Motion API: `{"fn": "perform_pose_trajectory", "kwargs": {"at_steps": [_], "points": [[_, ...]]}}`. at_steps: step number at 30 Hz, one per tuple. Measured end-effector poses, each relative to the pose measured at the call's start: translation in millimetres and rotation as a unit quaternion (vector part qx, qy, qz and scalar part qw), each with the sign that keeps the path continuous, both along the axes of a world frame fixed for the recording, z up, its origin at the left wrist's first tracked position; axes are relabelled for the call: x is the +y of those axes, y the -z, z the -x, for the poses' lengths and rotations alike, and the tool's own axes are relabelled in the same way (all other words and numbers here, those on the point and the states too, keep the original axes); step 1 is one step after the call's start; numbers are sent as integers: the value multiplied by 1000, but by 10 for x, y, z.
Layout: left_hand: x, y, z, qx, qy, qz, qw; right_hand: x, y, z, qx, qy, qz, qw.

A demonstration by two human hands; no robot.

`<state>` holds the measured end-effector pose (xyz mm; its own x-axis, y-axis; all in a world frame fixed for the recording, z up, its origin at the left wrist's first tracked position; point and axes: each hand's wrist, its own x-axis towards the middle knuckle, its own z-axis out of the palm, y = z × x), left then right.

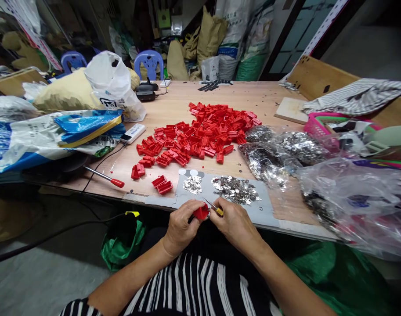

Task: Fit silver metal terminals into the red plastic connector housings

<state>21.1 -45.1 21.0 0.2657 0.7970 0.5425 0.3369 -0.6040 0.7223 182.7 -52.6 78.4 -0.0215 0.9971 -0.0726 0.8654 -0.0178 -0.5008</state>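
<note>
Between the fingers of my left hand (183, 224) is a small red plastic housing (202, 212), held at the table's front edge. My right hand (235, 221) grips a small screwdriver-like tool with a yellow handle (219, 212); its thin metal shaft points left, above the housing. Whether my right fingers also pinch a small metal part cannot be made out. Just beyond my hands, a pile of small silvery metal pieces (193, 184) and a larger pile of metal plates (236, 190) lie on a grey mat (269, 210). Two red housings (162, 184) lie left of the mat.
A big heap of red housings (207, 131) covers the table's middle. Clear bags of metal parts (269, 153) and a pink basket (319, 125) stand right. At left are a red-handled rod (116, 182), a white power bank (133, 133) and sacks (65, 94).
</note>
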Motion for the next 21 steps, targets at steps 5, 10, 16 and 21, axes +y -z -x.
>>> {"fn": "perform_pose_trajectory", "kwargs": {"at_steps": [5,10,16,21], "points": [[-21,-23,-7,-26,-35,61,997,-30,69,4,26,8,-11,1000],[-27,-19,-7,-32,-34,83,995,-54,97,11,54,9,-28,998],[-28,-23,-8,-36,-39,89,995,-69,118,18,87,29,-30,995],[-48,-26,-10,-43,-31,97,994,-70,181,5,121,36,-35,991]]}}
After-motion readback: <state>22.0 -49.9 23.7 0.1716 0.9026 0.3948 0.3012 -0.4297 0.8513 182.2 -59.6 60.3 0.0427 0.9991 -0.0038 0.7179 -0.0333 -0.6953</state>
